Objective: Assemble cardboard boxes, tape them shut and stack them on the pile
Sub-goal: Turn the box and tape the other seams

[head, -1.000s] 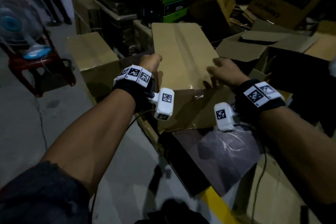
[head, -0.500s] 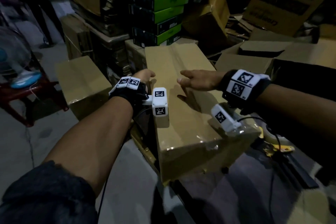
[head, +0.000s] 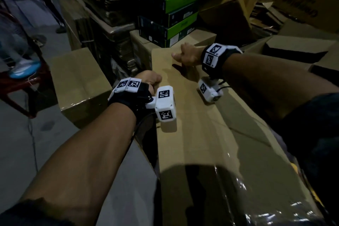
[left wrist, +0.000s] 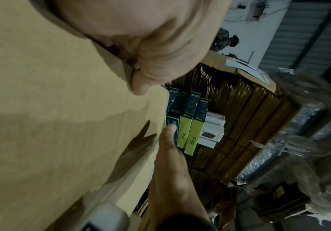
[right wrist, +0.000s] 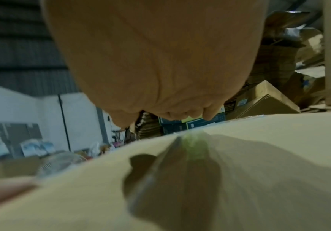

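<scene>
A long brown cardboard box (head: 192,124) lies lengthwise in front of me, closed, with glossy clear tape along its top and near end. My left hand (head: 149,79) grips its left top edge, thumb on top, fingers hidden down the side. My right hand (head: 187,54) reaches to the far end, thumb spread on the top and fingers curled over the far edge. The left wrist view shows my left hand (left wrist: 150,46) against the box (left wrist: 52,109). In the right wrist view, curled fingers (right wrist: 190,112) hang above the box top (right wrist: 239,156).
A second closed cardboard box (head: 77,79) stands just left of mine. Green and black product boxes (head: 174,5) are stacked beyond the far end. Open cartons (head: 293,49) crowd the right. A red stool (head: 18,82) and bare floor lie at the left.
My right hand has slid from the box's near right edge along the top to its far end. The left hand has stayed on the left edge. The box now reaches closer to me.
</scene>
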`<action>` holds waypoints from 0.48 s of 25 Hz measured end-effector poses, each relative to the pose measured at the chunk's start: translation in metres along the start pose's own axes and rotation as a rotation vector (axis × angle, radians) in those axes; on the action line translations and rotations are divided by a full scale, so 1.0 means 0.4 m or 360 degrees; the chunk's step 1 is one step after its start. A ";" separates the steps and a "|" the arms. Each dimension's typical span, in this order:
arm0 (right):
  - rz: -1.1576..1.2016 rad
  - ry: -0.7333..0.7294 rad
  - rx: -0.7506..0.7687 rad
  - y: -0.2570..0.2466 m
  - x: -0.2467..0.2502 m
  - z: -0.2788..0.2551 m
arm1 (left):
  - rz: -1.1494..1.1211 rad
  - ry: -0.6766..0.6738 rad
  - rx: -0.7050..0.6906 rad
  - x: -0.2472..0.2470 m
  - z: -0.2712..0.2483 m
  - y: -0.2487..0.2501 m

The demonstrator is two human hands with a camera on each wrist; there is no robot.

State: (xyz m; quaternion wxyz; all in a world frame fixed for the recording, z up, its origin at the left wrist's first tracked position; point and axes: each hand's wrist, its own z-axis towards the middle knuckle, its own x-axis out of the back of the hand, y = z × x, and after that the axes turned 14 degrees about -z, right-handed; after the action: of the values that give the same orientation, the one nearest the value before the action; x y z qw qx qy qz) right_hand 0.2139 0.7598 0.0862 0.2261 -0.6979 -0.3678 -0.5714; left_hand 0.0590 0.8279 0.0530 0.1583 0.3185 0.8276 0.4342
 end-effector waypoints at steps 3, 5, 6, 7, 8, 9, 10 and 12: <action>-0.0112 -0.0127 -0.0045 0.010 -0.029 0.054 | -0.0144 0.0133 0.0084 -0.012 0.007 -0.017; -0.0142 -0.0204 -0.0067 0.008 -0.046 0.057 | 0.0046 0.0187 -0.0007 -0.015 0.016 -0.022; -0.0159 -0.0229 -0.0061 0.004 -0.052 0.048 | 0.0093 0.0202 -0.0047 -0.006 0.018 -0.023; -0.0171 -0.0249 -0.0043 0.000 -0.059 0.032 | 0.0143 0.0189 -0.0057 -0.002 0.019 -0.022; -0.0172 -0.0277 -0.0029 -0.002 -0.068 0.008 | 0.0164 0.0131 -0.0037 0.003 0.029 -0.023; -0.0165 -0.0303 -0.0018 -0.005 -0.076 -0.018 | 0.0162 0.0066 -0.0018 0.006 0.027 -0.020; -0.0172 -0.0314 -0.0019 -0.011 -0.084 -0.051 | 0.0105 0.0016 -0.0010 0.008 0.026 -0.022; -0.0200 -0.0308 -0.0019 -0.026 -0.104 -0.124 | 0.0002 0.0014 -0.0015 0.011 0.025 -0.025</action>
State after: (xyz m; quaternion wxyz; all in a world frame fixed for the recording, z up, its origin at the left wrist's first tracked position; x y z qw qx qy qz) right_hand 0.1712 0.7194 0.0573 0.1491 -0.7267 -0.4274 -0.5167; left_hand 0.0572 0.8328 0.0392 0.1558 0.3164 0.8260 0.4397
